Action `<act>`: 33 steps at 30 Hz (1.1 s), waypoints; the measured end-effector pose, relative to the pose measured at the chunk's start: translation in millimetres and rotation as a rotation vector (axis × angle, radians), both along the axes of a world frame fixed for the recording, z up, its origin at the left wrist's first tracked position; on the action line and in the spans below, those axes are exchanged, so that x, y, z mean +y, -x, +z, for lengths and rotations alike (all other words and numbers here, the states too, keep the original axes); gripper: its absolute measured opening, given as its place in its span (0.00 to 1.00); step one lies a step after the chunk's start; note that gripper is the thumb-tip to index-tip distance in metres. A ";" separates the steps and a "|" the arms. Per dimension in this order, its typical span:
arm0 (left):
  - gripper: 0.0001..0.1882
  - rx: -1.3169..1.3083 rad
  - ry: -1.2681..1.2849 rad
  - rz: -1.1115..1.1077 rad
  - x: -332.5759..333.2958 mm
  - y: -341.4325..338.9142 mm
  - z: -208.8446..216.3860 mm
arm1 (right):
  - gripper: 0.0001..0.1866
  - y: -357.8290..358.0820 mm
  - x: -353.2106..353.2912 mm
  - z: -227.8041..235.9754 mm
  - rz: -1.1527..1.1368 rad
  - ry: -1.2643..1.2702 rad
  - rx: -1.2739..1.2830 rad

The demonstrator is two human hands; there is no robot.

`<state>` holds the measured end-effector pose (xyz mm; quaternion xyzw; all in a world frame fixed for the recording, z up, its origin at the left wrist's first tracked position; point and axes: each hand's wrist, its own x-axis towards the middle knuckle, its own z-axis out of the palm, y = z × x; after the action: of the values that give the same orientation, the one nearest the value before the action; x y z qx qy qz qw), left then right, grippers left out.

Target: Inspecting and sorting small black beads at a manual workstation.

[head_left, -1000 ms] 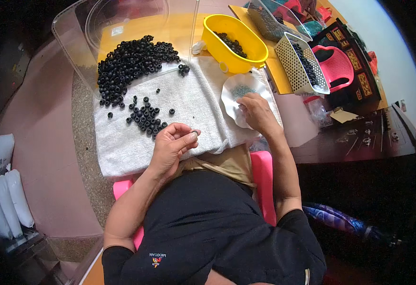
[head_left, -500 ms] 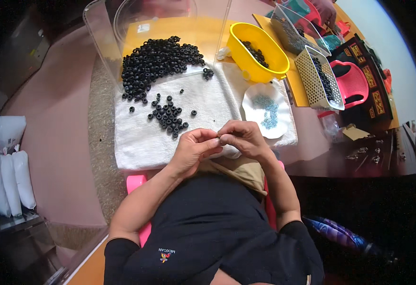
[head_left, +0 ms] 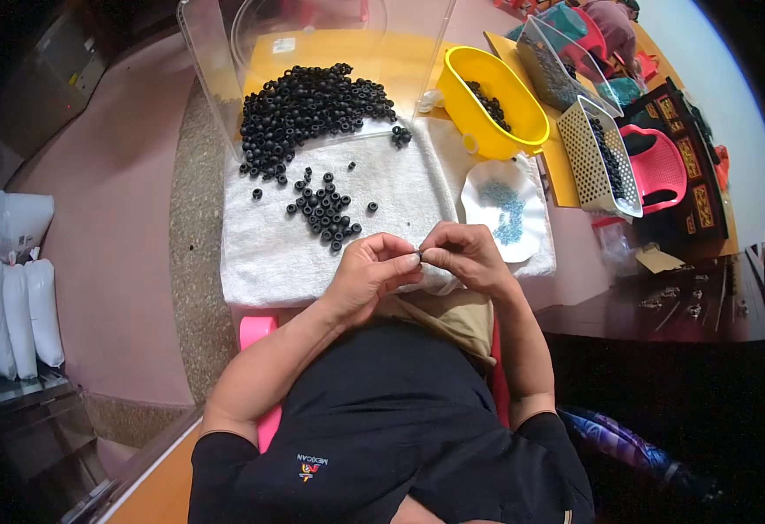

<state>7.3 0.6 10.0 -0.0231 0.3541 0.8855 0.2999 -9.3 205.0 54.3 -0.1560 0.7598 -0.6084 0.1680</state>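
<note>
Over the near edge of a white towel point(head_left: 264, 262), my left hand point(head_left: 366, 272) and my right hand point(head_left: 470, 258) meet fingertip to fingertip. Both are closed in a pinch on one small dark piece point(head_left: 418, 255), mostly covered by the fingers, so its exact kind is unclear. Left of and beyond them lies a small cluster of black ring-shaped parts point(head_left: 325, 210) with holes through them. A large heap of the same black parts point(head_left: 304, 109) spreads farther off. Beyond my right hand, a white wavy-rimmed plate point(head_left: 531, 234) carries tiny pale-blue bits point(head_left: 511, 214).
A clear plastic box point(head_left: 212, 96) lies around the far heap. At the far right stand a yellow tub point(head_left: 522, 122), a white perforated basket point(head_left: 588, 166) and a clear bin point(head_left: 544, 70), each holding dark parts. A pink chair point(head_left: 662, 170) is beyond; white sacks point(head_left: 15, 319) stand left.
The whole scene has shifted slightly to the right in the picture as the view turned. My hands keep their pinch together, and the cluster and heap look the same.
</note>
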 end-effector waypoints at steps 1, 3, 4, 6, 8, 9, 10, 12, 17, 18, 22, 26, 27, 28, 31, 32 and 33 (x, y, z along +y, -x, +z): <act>0.08 -0.001 0.000 0.001 -0.5 0.1 1.0 | 0.05 0.1 0.9 -0.4 0.006 -0.010 -0.020; 0.08 -0.002 0.006 -0.010 -1.7 0.2 1.8 | 0.05 0.6 2.2 -0.4 0.013 -0.019 -0.042; 0.08 -0.003 0.006 -0.008 -2.1 0.4 1.4 | 0.05 1.7 2.5 0.2 0.028 -0.013 -0.058; 0.09 0.005 0.010 -0.025 -2.9 0.6 0.3 | 0.05 3.8 1.4 2.2 0.044 -0.007 -0.074; 0.09 0.001 0.006 -0.024 -3.7 1.0 1.2 | 0.06 5.4 -1.5 4.7 0.048 0.002 -0.123; 0.09 -0.004 0.004 -0.024 -4.1 1.2 1.5 | 0.06 5.2 -3.0 3.5 0.049 0.001 -0.123; 0.09 -0.004 0.004 -0.023 -4.1 1.8 1.2 | 0.05 4.7 -4.9 1.2 0.028 0.043 -0.107; 0.08 0.002 -0.007 -0.017 -3.2 3.2 -0.1 | 0.05 3.8 -8.2 -2.9 0.008 0.085 -0.091; 0.08 -0.041 -0.054 0.016 -3.1 3.3 -1.8 | 0.03 2.2 -15.4 -23.5 -0.061 0.128 0.162; 0.08 -0.058 -0.073 0.020 -3.1 3.5 -1.8 | 0.03 -0.6 -18.4 -26.8 -0.060 0.127 0.162; 0.08 -0.080 -0.082 0.059 -3.5 4.3 -1.4 | 0.06 -11.6 -32.6 -38.2 -0.222 0.138 0.322; 0.07 -0.080 -0.153 0.129 -5.9 7.1 -5.3 | 0.14 -16.0 -38.1 -24.1 -0.151 -0.132 0.716; 0.07 -0.071 -0.174 0.141 -7.9 8.7 -6.7 | 0.14 -15.8 -39.3 -22.0 -0.147 -0.132 0.716; 0.07 -0.071 -0.176 0.142 -9.2 9.9 -6.7 | 0.16 -16.2 -39.6 -20.3 -0.132 -0.170 0.723; 0.06 -0.039 -0.154 0.138 -10.5 10.9 -5.1 | 0.18 -13.9 -39.9 -18.8 -0.118 -0.213 0.766; 0.06 -0.040 -0.149 0.140 -9.1 9.8 -3.6 | 0.18 -12.7 -39.4 -21.4 -0.118 -0.214 0.768; 0.05 -0.042 -0.143 0.142 -7.7 9.0 -2.3 | 0.16 -11.5 -38.6 -25.0 -0.147 -0.106 0.670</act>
<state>-1.7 -7.1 7.7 -0.0450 0.2810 0.9269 0.2445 2.2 166.4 29.3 -0.2831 0.8126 -0.4933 -0.1274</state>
